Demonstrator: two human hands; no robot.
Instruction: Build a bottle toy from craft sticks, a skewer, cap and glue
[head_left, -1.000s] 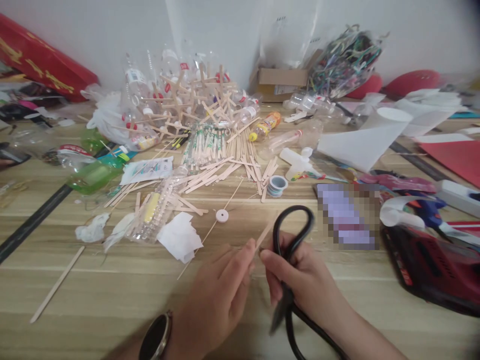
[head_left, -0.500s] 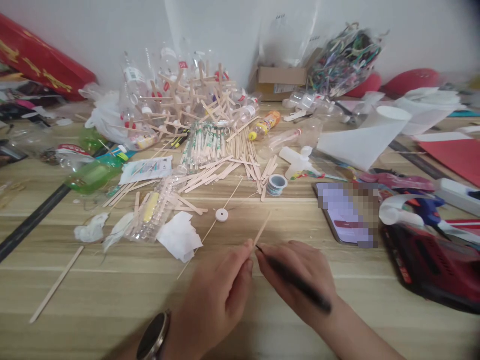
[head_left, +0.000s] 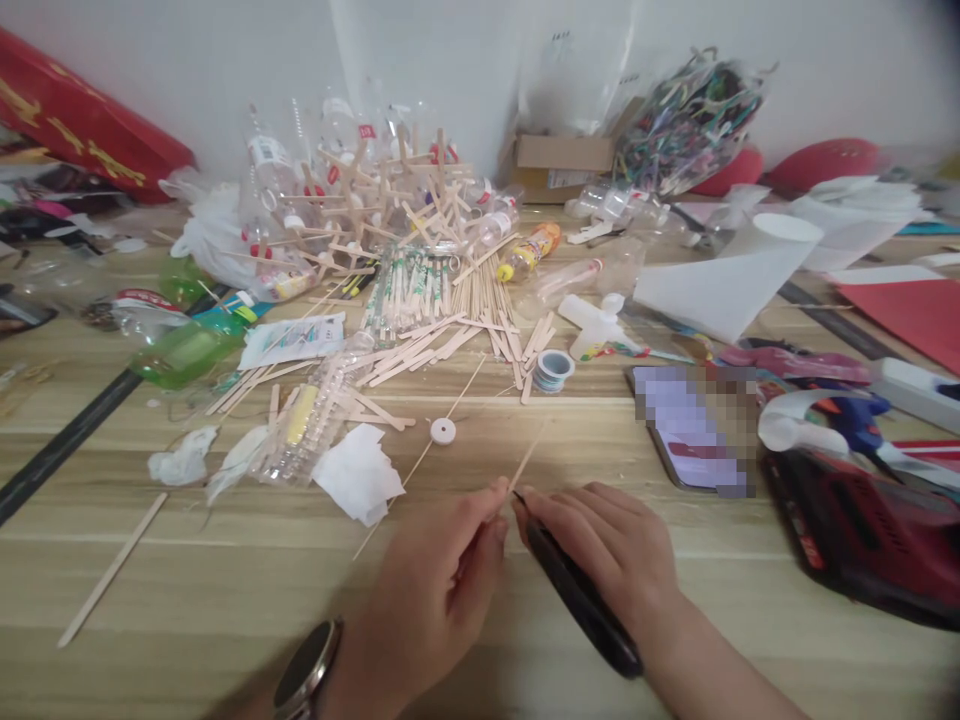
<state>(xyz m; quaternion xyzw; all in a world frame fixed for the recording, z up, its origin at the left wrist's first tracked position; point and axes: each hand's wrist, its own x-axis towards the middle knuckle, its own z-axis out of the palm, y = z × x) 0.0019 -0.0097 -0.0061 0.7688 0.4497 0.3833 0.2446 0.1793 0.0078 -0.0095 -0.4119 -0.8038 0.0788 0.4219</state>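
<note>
My left hand, with a watch on its wrist, pinches a thin wooden stick that points up and away from me. Close beside it, my right hand is closed around a black-handled knife. The knife's tip is right by the stick at my left fingertips; how far it touches is hard to see. Just beyond my hands lies a skewer with a small white disc on it. Torn white paper is to the left of the skewer.
Craft sticks, plastic bottles and bundled skewers are heaped at the back. A phone and a red-and-black tool lie to the right, near a wire spool. One loose stick lies at the left.
My right hand has turned the knife, so its handle end has swung down and toward me. My left hand keeps its pinch on the stick almost unmoved.
</note>
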